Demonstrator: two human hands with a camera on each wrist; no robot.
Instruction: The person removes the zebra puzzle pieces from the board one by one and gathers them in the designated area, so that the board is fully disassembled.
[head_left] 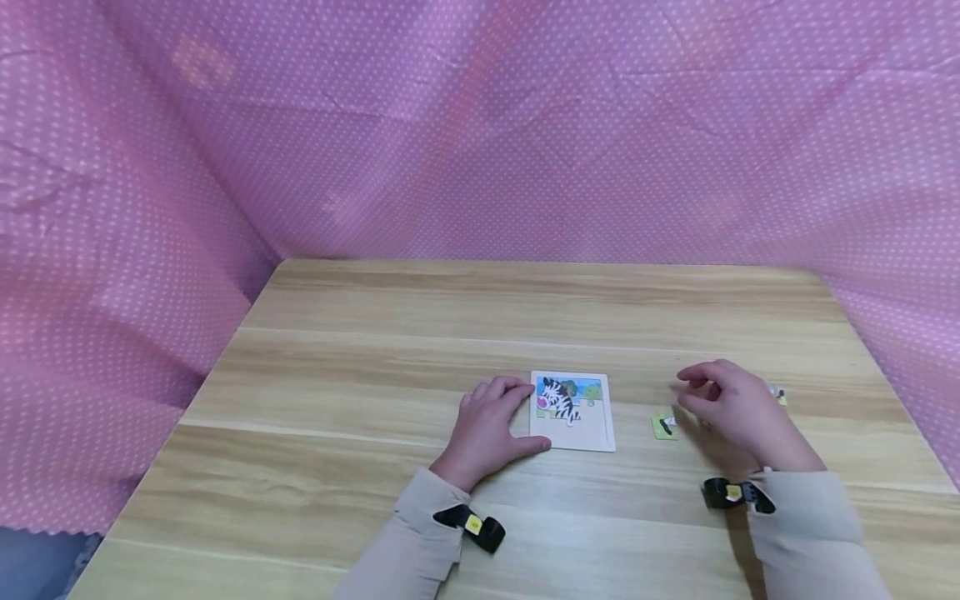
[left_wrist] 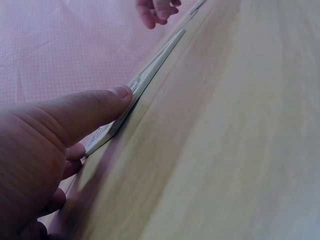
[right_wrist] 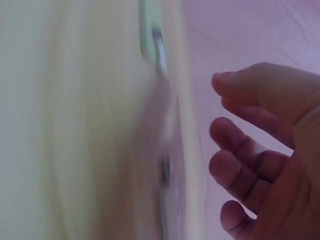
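A square white-bordered puzzle board lies on the table, its upper part filled with a zebra picture and its lower right part plain white. My left hand rests at its left side. The straight thumb touches the near edge, and the index fingertip lies at the left edge. To the right, my right hand hovers over the table with loosely bent fingers, thumb and index apart, nothing between them. Just left of it lies a green puzzle piece. Another piece shows partly behind the right hand.
The wooden table carries the board and pieces. Pink dotted cloth hangs along its back and sides. Each wrist wears a black strap, the left strap and the right strap.
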